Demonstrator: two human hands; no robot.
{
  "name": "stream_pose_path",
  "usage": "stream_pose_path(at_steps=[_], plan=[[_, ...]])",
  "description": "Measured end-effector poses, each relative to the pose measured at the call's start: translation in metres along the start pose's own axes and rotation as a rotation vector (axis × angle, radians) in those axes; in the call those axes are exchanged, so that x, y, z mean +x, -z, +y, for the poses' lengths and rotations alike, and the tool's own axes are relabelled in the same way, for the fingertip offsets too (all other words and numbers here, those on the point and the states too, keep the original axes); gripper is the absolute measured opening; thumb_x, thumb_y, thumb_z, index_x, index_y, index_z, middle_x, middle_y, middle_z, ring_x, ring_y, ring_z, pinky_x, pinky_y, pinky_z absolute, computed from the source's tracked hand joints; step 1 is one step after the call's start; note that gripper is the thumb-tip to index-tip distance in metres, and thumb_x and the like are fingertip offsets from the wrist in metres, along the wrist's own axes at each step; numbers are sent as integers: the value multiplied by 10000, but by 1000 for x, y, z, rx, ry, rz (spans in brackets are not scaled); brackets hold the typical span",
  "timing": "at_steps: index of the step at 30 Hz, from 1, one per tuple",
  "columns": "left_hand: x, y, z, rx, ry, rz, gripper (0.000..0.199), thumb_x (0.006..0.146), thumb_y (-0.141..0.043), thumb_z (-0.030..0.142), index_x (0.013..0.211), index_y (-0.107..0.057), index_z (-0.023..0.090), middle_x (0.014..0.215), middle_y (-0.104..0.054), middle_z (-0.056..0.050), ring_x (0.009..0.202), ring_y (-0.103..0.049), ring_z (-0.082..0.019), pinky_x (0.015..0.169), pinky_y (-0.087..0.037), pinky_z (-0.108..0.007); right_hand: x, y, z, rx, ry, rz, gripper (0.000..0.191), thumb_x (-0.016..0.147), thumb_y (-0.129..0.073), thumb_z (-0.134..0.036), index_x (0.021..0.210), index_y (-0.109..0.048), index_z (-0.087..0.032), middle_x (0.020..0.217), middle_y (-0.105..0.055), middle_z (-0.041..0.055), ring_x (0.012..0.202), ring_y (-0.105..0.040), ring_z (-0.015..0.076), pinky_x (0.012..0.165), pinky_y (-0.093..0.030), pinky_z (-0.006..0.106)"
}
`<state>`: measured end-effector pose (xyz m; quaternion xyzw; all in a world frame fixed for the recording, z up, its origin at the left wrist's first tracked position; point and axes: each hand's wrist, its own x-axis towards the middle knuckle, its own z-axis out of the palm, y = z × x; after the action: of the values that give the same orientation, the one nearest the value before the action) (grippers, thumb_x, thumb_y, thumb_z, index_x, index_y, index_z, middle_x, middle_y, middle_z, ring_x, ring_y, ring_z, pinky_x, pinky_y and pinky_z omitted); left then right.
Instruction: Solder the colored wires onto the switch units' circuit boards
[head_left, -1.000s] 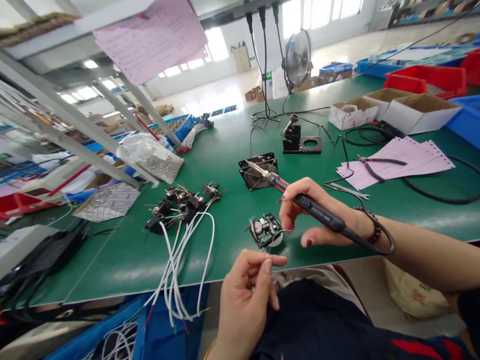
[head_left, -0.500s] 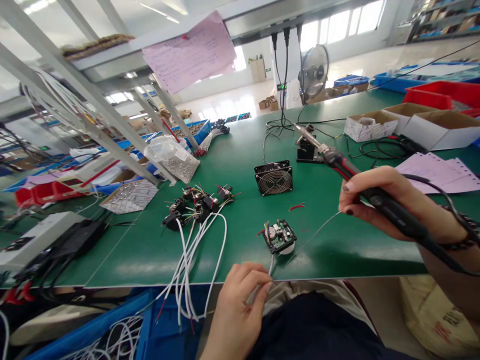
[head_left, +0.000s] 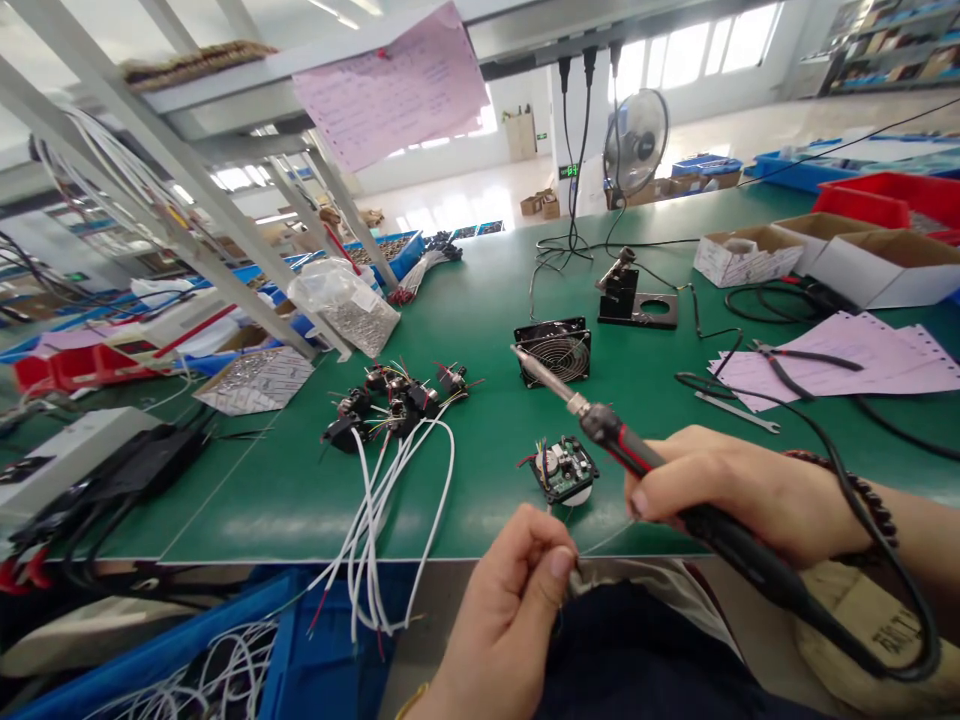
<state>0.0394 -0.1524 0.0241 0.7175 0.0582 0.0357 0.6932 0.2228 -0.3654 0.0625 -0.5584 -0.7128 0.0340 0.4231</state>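
"what's at the left there?"

"a cluster of black parts (head_left: 401, 398) on the green bench (head_left: 270, 500), with white cables (head_left: 451, 470) trailing over the edge."

"and the person's left hand (head_left: 514, 610)?"

"thumb and forefinger pressed together, just below the circuit board (head_left: 566, 472). something pale runs down behind them — i can't tell what they grip."

"how far along is that board?"

"lying open near the bench edge, parts exposed, coloured wires sticking up. i'd call it unfinished; i can't make out which joints are done. the iron isn't touching it."

"the iron's further right?"

"the soldering iron (head_left: 634, 452) is clamped in the fingers of the right hand (head_left: 735, 490), its tip in front of the small fan (head_left: 559, 358). a thin strand (head_left: 609, 538) slants down near that hand."

"different from half a second ago?"

"yes — the right hand has come left and lower, and the iron no longer covers the stand (head_left: 619, 298). the left hand is slightly nearer the board, which hasn't noticeably moved. the pliers (head_left: 817, 356) and wrench (head_left: 739, 411) show now."
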Motion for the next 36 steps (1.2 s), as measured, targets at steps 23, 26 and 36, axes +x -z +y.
stream_pose_path(at_steps=[23,26,36], plan=[[31,26,-19,-257,-55,201,426,1069,-747,597,947,-634,204,1440,-743,-139,680,-634,-93,536,-263,-235,-17,-33,71,-94,-179,169,757,992,-912,-370,1561,-419,-284,1602,-655,248,1490,-698,336,1179,-633,528],[40,14,-22,-382,-18,138,455,1057,-763,607,937,-583,207,1292,-814,-152,731,-709,-140,518,-210,-228,-19,-50,82,-95,-191,123,682,1023,-875,-335,1535,-429,-265,1607,-657,276,1491,-706,334,1165,-646,520],[32,23,-43,-610,-3,107,406,1014,-849,501,900,-586,214,854,-752,6,551,-483,-68,502,-302,-179,-22,-54,89,-107,-154,182,539,1035,-863,-401,1426,-515,-273,1508,-758,208,1374,-784,289,1088,-670,461]])
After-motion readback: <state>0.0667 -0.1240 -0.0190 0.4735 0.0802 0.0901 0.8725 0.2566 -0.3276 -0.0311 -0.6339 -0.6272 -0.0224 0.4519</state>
